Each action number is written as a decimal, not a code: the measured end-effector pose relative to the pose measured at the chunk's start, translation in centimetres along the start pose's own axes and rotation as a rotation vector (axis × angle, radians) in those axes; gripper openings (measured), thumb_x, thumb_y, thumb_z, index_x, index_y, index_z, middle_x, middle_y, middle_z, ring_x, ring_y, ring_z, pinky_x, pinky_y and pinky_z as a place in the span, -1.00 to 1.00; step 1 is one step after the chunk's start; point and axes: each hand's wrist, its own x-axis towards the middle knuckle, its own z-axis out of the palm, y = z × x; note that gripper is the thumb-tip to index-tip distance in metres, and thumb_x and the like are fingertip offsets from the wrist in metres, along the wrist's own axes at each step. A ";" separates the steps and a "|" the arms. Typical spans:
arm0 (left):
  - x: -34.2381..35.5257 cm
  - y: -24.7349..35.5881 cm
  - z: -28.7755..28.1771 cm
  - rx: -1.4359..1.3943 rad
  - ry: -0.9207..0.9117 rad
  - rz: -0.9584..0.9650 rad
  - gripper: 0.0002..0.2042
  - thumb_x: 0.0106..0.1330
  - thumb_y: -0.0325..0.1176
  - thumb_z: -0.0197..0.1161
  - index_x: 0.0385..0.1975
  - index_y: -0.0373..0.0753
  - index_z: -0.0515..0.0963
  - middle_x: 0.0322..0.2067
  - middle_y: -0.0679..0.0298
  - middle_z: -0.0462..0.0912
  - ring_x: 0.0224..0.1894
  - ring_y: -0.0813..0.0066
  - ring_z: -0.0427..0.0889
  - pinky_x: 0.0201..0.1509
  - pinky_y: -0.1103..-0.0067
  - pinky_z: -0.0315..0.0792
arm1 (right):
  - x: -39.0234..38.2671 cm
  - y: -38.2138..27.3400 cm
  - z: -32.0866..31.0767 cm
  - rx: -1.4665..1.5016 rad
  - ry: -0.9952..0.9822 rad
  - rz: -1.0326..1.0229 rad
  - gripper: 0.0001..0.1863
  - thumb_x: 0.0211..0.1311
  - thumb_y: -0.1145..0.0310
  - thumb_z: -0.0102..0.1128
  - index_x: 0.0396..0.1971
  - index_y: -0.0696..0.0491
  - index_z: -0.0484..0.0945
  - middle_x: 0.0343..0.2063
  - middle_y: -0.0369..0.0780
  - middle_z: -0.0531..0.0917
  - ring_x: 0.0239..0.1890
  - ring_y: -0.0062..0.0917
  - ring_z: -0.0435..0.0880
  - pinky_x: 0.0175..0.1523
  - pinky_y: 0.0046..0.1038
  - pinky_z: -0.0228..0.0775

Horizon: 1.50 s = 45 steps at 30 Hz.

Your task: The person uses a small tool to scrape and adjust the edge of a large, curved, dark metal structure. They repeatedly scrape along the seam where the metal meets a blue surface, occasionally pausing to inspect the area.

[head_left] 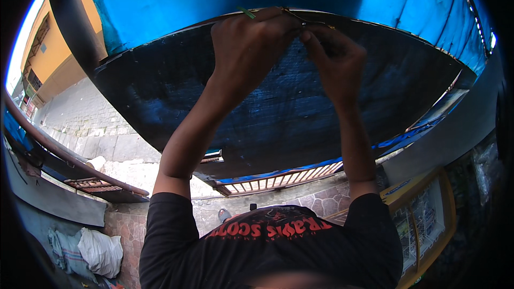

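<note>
Before dark board | hands partly cover strand | blue tarp alongside

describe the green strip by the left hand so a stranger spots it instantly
Find the blue sheet at the top, above the dark board. Where they meet, go to the left hand; the short green strip slants out at its upper edge, its bright green standing out against the blue.
</note>
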 end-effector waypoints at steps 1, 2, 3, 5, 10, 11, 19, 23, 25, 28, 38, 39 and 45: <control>0.0 0.0 0.0 -0.002 -0.002 -0.002 -0.90 0.14 -0.35 0.53 -0.34 -0.10 0.81 -0.35 0.36 0.83 -0.36 0.49 0.81 -0.32 0.58 0.61 | -0.1 0.1 0.0 -0.001 0.004 0.002 -0.81 0.32 0.40 0.42 -0.15 0.17 0.76 -0.41 -0.20 0.80 -0.41 -0.66 0.77 -0.35 -0.64 0.53; 0.0 0.0 0.0 -0.003 -0.004 -0.003 -0.90 0.14 -0.35 0.53 -0.34 -0.10 0.81 -0.35 0.36 0.83 -0.36 0.49 0.81 -0.32 0.58 0.61 | -0.1 0.1 0.1 -0.003 0.008 0.004 -0.81 0.32 0.40 0.42 -0.15 0.17 0.76 -0.41 -0.20 0.80 -0.41 -0.66 0.77 -0.35 -0.64 0.53; -0.1 0.0 0.0 -0.003 -0.005 -0.005 -0.90 0.14 -0.35 0.53 -0.34 -0.10 0.81 -0.34 0.36 0.83 -0.36 0.48 0.81 -0.32 0.58 0.61 | -0.1 0.1 0.1 -0.001 0.010 0.009 -0.81 0.32 0.39 0.42 -0.15 0.17 0.76 -0.42 -0.20 0.80 -0.42 -0.65 0.77 -0.35 -0.64 0.53; -0.1 -0.2 0.2 0.001 0.018 0.013 -0.92 0.15 -0.32 0.51 -0.37 -0.07 0.80 -0.36 0.40 0.82 -0.40 0.49 0.78 -0.39 0.57 0.56 | -0.1 0.1 0.1 0.001 0.014 0.018 -0.80 0.32 0.38 0.42 -0.14 0.16 0.76 -0.43 -0.20 0.80 -0.42 -0.65 0.77 -0.34 -0.64 0.53; -0.2 -0.6 0.6 -0.002 0.065 0.045 -0.95 0.18 -0.27 0.48 -0.42 -0.02 0.79 -0.39 0.48 0.80 -0.51 0.49 0.74 -0.53 0.55 0.46 | -0.4 0.5 0.2 -0.007 0.041 -0.008 -0.81 0.33 0.38 0.41 -0.14 0.14 0.77 -0.44 -0.20 0.80 -0.43 -0.64 0.78 -0.34 -0.63 0.53; -0.2 -0.6 0.7 -0.001 0.066 0.048 -0.96 0.18 -0.28 0.47 -0.41 -0.02 0.79 -0.39 0.48 0.80 -0.51 0.49 0.74 -0.53 0.54 0.47 | -0.4 0.7 0.2 -0.017 0.050 -0.023 -0.81 0.33 0.38 0.41 -0.14 0.13 0.77 -0.44 -0.20 0.80 -0.43 -0.64 0.78 -0.34 -0.63 0.53; -0.6 -0.8 1.0 0.000 0.091 0.051 -0.96 0.20 -0.30 0.45 -0.40 -0.02 0.80 -0.39 0.46 0.81 -0.49 0.49 0.75 -0.52 0.55 0.49 | -0.1 1.4 0.4 -0.123 0.133 -0.087 -0.82 0.32 0.34 0.41 -0.19 0.12 0.78 -0.50 -0.21 0.78 -0.49 -0.65 0.74 -0.40 -0.60 0.48; -0.4 -0.6 0.9 -0.015 0.102 0.042 -0.97 0.20 -0.30 0.46 -0.40 -0.02 0.80 -0.39 0.45 0.81 -0.48 0.50 0.75 -0.52 0.57 0.49 | -0.4 1.6 0.0 -0.115 0.133 -0.033 -0.82 0.32 0.33 0.43 -0.22 0.12 0.79 -0.50 -0.23 0.78 -0.52 -0.69 0.70 -0.42 -0.60 0.44; -0.4 -0.6 1.0 -0.012 0.100 0.047 -0.97 0.20 -0.30 0.47 -0.40 -0.02 0.80 -0.40 0.45 0.81 -0.49 0.51 0.75 -0.52 0.57 0.49 | -0.7 1.4 -0.1 -0.079 0.115 -0.023 -0.81 0.31 0.31 0.45 -0.22 0.13 0.79 -0.47 -0.22 0.79 -0.50 -0.71 0.70 -0.42 -0.62 0.44; -0.6 -0.7 1.2 0.001 0.102 0.041 -0.96 0.20 -0.28 0.48 -0.40 -0.02 0.81 -0.40 0.45 0.81 -0.49 0.52 0.76 -0.53 0.58 0.49 | -0.7 1.5 0.1 -0.034 0.111 -0.031 -0.79 0.30 0.30 0.46 -0.21 0.14 0.78 -0.43 -0.21 0.80 -0.48 -0.71 0.71 -0.40 -0.64 0.44; -0.9 -1.0 1.4 -0.011 0.141 0.057 -0.94 0.23 -0.25 0.46 -0.35 0.02 0.81 -0.38 0.39 0.82 -0.51 0.51 0.76 -0.53 0.58 0.49 | -0.7 1.5 0.2 0.025 0.050 0.011 -0.72 0.32 0.31 0.46 -0.11 0.18 0.74 -0.28 -0.18 0.82 -0.38 -0.66 0.76 -0.34 -0.63 0.57; -1.0 -1.1 1.4 -0.009 0.134 0.050 -0.94 0.24 -0.25 0.46 -0.34 0.01 0.81 -0.38 0.37 0.82 -0.51 0.50 0.76 -0.54 0.58 0.49 | -0.6 1.5 0.2 -0.007 0.049 -0.017 -0.73 0.33 0.30 0.44 -0.11 0.18 0.74 -0.28 -0.18 0.81 -0.38 -0.66 0.76 -0.34 -0.62 0.57; -1.3 -1.0 1.4 0.004 0.158 0.050 -0.94 0.26 -0.26 0.45 -0.37 -0.02 0.80 -0.44 0.35 0.80 -0.54 0.49 0.74 -0.55 0.56 0.48 | -0.3 1.1 1.0 -0.182 0.079 -0.105 -0.84 0.30 0.44 0.34 -0.16 0.13 0.71 -0.31 -0.15 0.79 -0.40 -0.48 0.78 -0.34 -0.46 0.56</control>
